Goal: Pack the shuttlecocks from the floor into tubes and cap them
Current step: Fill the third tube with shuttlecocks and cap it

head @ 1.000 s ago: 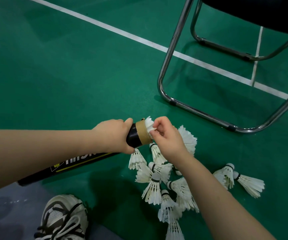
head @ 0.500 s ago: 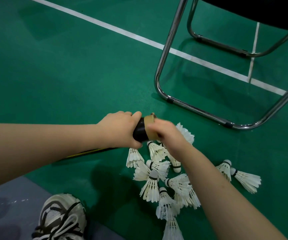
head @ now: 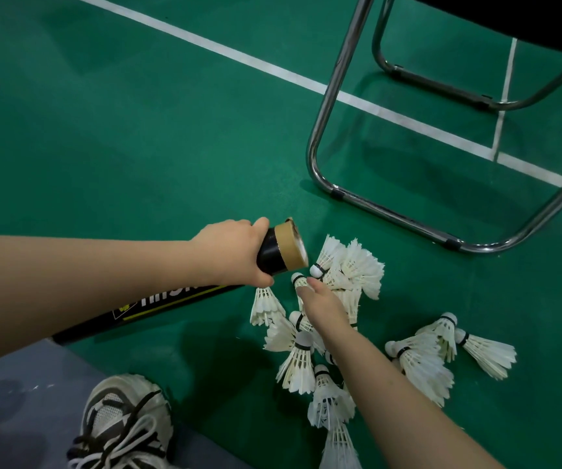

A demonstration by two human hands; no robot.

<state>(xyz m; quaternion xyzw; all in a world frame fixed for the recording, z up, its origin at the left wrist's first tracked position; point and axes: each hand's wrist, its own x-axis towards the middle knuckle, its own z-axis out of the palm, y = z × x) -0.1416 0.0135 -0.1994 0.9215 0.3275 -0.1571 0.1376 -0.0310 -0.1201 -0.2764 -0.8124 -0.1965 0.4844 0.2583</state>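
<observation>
At left the left hand point(head: 235, 253) grips the black shuttlecock tube point(head: 178, 292), long axis pointing right, while the right hand point(head: 323, 304), fingers loose and holding nothing, reaches the shuttlecock pile point(head: 326, 319) on the floor point(head: 137, 130) just beyond the tube's mouth.

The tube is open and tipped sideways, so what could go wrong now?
The tube, held by the left hand, has its open mouth pointing sideways toward the pile of shuttlecocks, so packed ones might slide back out. The right hand is reaching into the crowded pile and could bend feathers. The shoe sits near stray shuttlecocks and might crush one.
</observation>
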